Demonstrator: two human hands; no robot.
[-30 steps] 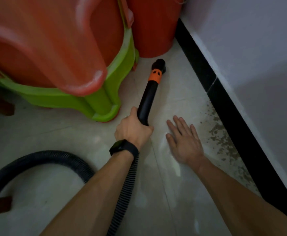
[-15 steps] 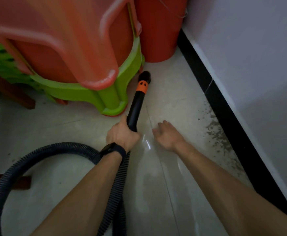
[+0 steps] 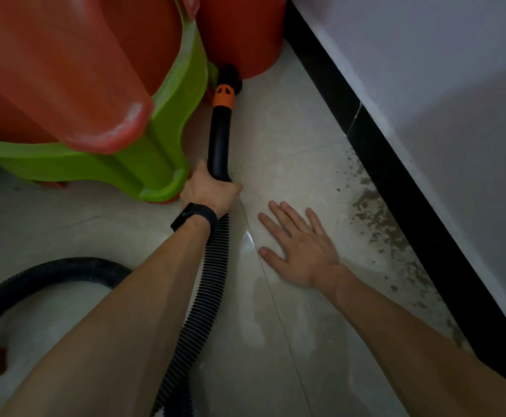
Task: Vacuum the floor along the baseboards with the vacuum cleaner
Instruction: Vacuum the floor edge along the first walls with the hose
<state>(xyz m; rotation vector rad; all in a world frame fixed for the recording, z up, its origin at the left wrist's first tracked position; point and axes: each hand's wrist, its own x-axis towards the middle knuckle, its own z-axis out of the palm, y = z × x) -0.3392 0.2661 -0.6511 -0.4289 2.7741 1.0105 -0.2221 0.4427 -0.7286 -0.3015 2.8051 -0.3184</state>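
The left hand has its fingers curled round the lower end of the vacuum cleaner's black tube, the thumb lying along the tube's left side. A dark wristband sits on that wrist. The right hand lies flat on the floor, palm down, with its fingers straight, spread wide and holding nothing. From the left hand's grip the tube runs up the frame to an orange collar and a black nozzle. The nozzle sits at floor level in the gap between the leg of a green plastic stool and the base of a red bucket. Whether the tip touches either one cannot be told. The ribbed black hose trails back under the left forearm and loops away across the floor to the left. Red plastic stools are stacked on the green one. The floor is pale glossy tile, with a thin joint line passing between the two hands. Dark speckled stains spread over the tile just beside the black baseboard, which runs diagonally down the right under a pale wall. The nozzle is well apart from the stained strip.
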